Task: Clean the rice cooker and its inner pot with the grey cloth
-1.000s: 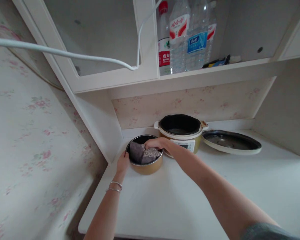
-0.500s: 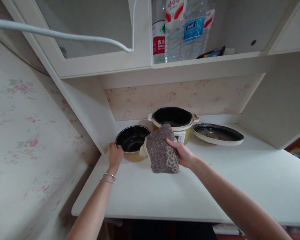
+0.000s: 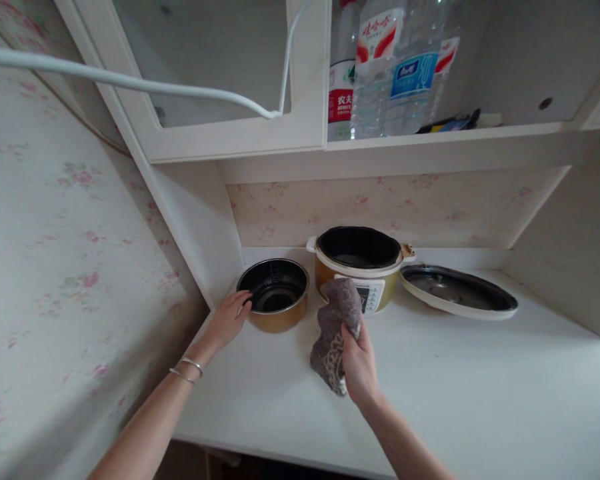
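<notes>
My right hand [image 3: 359, 357] grips a folded grey-brown cloth [image 3: 336, 327] with a pale pattern, held above the counter in front of the rice cooker. My left hand [image 3: 229, 317] is at the left rim of the inner pot [image 3: 280, 319], its fingers stretched out and the fingertips at the edge; whether they touch it is hard to tell. The pot is gold outside and black inside, standing upright. Behind the cloth stands the rice cooker body [image 3: 324, 267], lidless, with a dark hollow and a control panel partly hidden by the cloth.
To the cooker's right, the detached lid [image 3: 460, 290] lies with its dark inside up on the white counter [image 3: 460, 380]. An overhead shelf holds several plastic bottles [image 3: 377, 73]. A white cable [image 3: 145, 83] crosses in front of the cabinet. A floral wall borders the left.
The cloth has moved away from the pot and hangs more folded in my right hand. My left hand's fingers have loosened from the pot's rim. The view has shifted left.
</notes>
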### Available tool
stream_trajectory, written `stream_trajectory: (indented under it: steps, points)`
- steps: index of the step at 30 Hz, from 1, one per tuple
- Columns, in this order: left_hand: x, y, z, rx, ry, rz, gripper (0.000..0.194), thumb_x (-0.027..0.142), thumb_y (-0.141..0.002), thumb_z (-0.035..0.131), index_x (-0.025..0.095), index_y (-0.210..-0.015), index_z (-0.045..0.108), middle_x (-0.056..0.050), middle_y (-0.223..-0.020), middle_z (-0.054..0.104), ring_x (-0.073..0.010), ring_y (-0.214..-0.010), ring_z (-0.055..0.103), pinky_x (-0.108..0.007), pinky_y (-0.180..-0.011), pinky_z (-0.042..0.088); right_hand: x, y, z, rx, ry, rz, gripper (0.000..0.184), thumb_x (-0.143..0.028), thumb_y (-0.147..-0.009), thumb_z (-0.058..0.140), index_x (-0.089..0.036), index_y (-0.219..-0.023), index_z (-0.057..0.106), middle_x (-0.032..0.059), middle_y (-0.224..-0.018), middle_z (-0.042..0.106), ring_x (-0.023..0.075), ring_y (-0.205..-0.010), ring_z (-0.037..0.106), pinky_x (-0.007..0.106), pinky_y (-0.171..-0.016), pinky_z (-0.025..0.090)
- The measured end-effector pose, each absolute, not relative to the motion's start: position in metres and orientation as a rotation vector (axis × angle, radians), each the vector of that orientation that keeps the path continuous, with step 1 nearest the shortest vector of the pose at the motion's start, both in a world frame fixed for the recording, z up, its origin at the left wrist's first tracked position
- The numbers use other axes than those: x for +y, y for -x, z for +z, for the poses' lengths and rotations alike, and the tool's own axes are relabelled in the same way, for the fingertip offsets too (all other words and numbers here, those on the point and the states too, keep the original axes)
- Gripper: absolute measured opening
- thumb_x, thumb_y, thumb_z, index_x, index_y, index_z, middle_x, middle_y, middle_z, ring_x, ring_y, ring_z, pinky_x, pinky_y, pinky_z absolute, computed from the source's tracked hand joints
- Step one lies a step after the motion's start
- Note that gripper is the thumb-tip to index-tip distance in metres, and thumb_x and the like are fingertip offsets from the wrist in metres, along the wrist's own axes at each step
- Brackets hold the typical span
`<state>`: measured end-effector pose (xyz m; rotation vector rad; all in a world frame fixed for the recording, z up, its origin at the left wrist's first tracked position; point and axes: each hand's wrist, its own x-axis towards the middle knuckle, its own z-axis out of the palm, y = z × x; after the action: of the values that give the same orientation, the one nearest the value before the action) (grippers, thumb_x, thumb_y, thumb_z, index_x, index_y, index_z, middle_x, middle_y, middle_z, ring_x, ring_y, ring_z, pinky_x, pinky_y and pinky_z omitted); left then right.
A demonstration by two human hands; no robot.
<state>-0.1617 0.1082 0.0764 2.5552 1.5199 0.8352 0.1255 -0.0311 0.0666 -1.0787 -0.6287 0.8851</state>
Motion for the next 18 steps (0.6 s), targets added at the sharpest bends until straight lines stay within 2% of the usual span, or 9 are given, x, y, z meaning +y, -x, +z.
stream_trajectory:
  steps: [3,6,10,13,15,18]
  points:
    - [0.108,0.175,0.078,1.424,-2.622,0.679,0.044,0.044,-0.097,0.037,0.020,-0.123,0.062,-0.006,-0.134,0.059,-0.0195,-0.132,0.046,-0.040,-0.115,0.033,0.012,-0.112,0.051,-0.780,1.195,0.784,0.064,-0.041,-0.085,0.051,-0.029,-0.147,0.036,0.0005,-0.149,0.041,0.0194,-0.139,0.035,0.039,-0.116,0.026]
    - [0.103,0.173,0.077,1.466,-2.624,0.681,0.041,0.042,-0.098,0.036,0.021,-0.121,0.064,-0.004,-0.132,0.061,-0.0180,-0.134,0.044,-0.039,-0.116,0.031,0.059,-0.102,0.042,-0.937,1.308,0.804,0.066,-0.038,-0.088,0.043,-0.026,-0.151,0.027,0.0010,-0.152,0.036,0.0172,-0.142,0.029,0.036,-0.119,0.020]
    - [0.091,0.149,0.077,1.617,-2.595,0.808,0.035,0.039,-0.098,0.039,0.022,-0.111,0.067,-0.005,-0.123,0.066,-0.0203,-0.132,0.046,-0.038,-0.112,0.036,0.087,-0.082,0.032,-0.992,1.367,0.872,0.063,-0.038,-0.089,0.039,-0.024,-0.150,0.029,0.0041,-0.149,0.042,0.0185,-0.142,0.031,0.033,-0.118,0.022]
    - [0.079,0.116,0.078,1.738,-2.570,0.863,0.036,0.038,-0.099,0.037,0.020,-0.105,0.068,-0.008,-0.114,0.069,-0.0244,-0.129,0.049,-0.039,-0.106,0.043,0.083,-0.060,0.025,-1.040,1.364,0.885,0.064,-0.037,-0.090,0.036,-0.023,-0.151,0.025,0.0020,-0.153,0.035,0.0170,-0.143,0.028,0.031,-0.118,0.020]
    - [0.071,0.093,0.080,1.769,-2.545,0.885,0.039,0.036,-0.100,0.033,0.018,-0.109,0.067,-0.011,-0.115,0.068,-0.0258,-0.128,0.050,-0.040,-0.103,0.045,0.080,-0.050,0.026,-1.056,1.360,0.873,0.064,-0.035,-0.091,0.034,-0.022,-0.152,0.022,0.0015,-0.154,0.032,0.0170,-0.143,0.027,0.032,-0.119,0.019]
    - [0.066,0.073,0.083,1.638,-2.559,0.878,0.041,0.031,-0.101,0.030,0.016,-0.128,0.057,-0.012,-0.132,0.059,-0.0225,-0.128,0.051,-0.036,-0.102,0.046,0.084,-0.052,0.035,-1.041,1.387,0.890,0.065,-0.033,-0.091,0.031,-0.020,-0.153,0.015,0.0035,-0.155,0.031,0.0158,-0.143,0.026,0.032,-0.118,0.021]
